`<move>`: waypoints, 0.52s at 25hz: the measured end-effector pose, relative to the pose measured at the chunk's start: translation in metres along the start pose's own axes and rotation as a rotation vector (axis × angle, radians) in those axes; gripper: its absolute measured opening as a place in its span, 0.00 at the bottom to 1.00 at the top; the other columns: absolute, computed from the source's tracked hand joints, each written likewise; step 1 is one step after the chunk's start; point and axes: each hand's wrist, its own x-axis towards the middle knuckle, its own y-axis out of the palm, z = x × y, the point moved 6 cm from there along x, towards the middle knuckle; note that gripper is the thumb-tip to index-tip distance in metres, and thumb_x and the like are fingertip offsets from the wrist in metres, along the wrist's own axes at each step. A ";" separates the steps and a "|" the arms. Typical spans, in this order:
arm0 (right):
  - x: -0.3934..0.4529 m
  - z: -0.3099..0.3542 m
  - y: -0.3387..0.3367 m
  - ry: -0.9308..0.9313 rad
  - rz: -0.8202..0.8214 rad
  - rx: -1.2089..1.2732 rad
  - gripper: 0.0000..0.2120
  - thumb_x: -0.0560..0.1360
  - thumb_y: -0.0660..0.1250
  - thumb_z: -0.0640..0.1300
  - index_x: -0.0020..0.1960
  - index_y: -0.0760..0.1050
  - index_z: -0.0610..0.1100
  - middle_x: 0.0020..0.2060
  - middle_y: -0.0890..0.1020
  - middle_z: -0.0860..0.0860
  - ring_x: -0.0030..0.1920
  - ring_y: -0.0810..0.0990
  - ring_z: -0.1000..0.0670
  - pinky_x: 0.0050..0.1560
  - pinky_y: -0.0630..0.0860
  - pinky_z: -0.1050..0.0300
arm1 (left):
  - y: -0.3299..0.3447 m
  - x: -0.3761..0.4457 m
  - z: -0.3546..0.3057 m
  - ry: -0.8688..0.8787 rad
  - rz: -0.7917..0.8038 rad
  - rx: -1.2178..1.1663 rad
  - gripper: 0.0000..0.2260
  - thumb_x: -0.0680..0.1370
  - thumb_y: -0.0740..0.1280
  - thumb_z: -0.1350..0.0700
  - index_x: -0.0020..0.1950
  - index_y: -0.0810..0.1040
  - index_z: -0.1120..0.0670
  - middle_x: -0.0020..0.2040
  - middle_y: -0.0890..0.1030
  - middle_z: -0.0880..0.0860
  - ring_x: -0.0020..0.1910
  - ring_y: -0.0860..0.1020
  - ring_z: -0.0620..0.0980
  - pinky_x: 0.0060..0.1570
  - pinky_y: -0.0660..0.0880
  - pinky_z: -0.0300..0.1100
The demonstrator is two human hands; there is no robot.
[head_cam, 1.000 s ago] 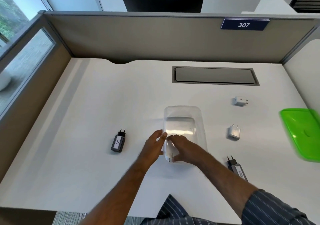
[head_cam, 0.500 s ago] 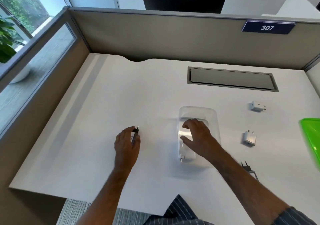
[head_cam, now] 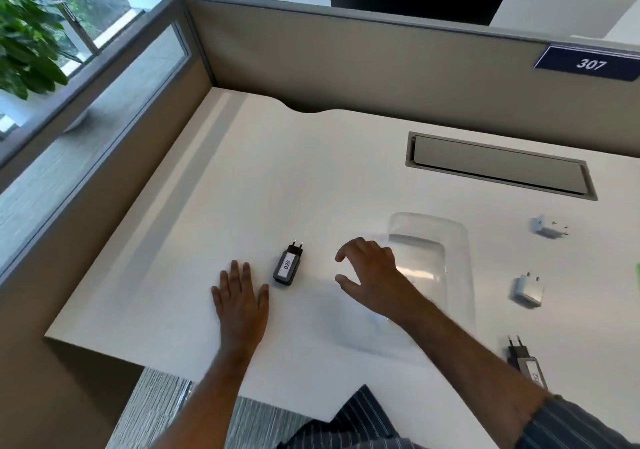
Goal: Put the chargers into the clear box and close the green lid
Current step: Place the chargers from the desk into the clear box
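A dark charger labelled 026 (head_cam: 288, 264) lies on the white desk (head_cam: 277, 185), prongs pointing away from me. My left hand (head_cam: 240, 296) rests flat on the desk just left of it, fingers apart, holding nothing. My right hand (head_cam: 372, 275) hovers to the charger's right with fingers curled apart, empty, in front of the clear box (head_cam: 446, 241). My forearm hides the box's near part. Two white chargers (head_cam: 549, 229) (head_cam: 528, 289) lie right of the box. Another dark charger (head_cam: 524, 362) sits near my right sleeve. Only a sliver of the green lid (head_cam: 638, 272) shows at the right edge.
A grey cable hatch (head_cam: 498, 166) is set into the desk behind the box. Tan partition walls (head_cam: 346, 61) close the desk at the back and left. The desk's near edge runs just below my left wrist.
My left hand has slid off the 026 charger and now lies flat to its left. My right hand has left the box and moved left toward that charger. The view swung left.
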 end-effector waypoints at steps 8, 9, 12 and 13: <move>0.041 0.036 0.061 -0.015 0.204 -0.091 0.24 0.77 0.66 0.54 0.69 0.67 0.47 0.64 0.72 0.50 0.59 0.76 0.45 0.61 0.67 0.47 | 0.007 -0.002 0.004 0.031 -0.020 0.069 0.31 0.83 0.51 0.43 0.83 0.58 0.56 0.84 0.57 0.57 0.83 0.57 0.61 0.80 0.53 0.62; 0.048 0.037 0.067 0.003 0.209 -0.102 0.27 0.76 0.67 0.55 0.71 0.66 0.46 0.66 0.71 0.49 0.60 0.76 0.44 0.61 0.68 0.46 | 0.008 -0.002 0.005 0.030 -0.014 0.073 0.31 0.83 0.51 0.43 0.84 0.57 0.55 0.85 0.56 0.57 0.83 0.56 0.61 0.81 0.52 0.61; 0.066 0.039 0.082 0.080 0.214 -0.112 0.38 0.71 0.71 0.62 0.73 0.62 0.46 0.71 0.67 0.47 0.64 0.74 0.41 0.62 0.70 0.43 | 0.010 -0.002 0.007 0.030 -0.019 0.065 0.31 0.83 0.52 0.43 0.84 0.57 0.55 0.85 0.55 0.57 0.84 0.55 0.60 0.81 0.52 0.61; 0.071 0.040 0.087 0.103 0.211 -0.106 0.41 0.69 0.71 0.64 0.73 0.62 0.46 0.71 0.67 0.47 0.65 0.74 0.41 0.62 0.70 0.43 | 0.010 -0.001 0.007 0.030 -0.025 0.057 0.30 0.83 0.53 0.43 0.84 0.57 0.55 0.85 0.56 0.57 0.84 0.55 0.60 0.81 0.52 0.61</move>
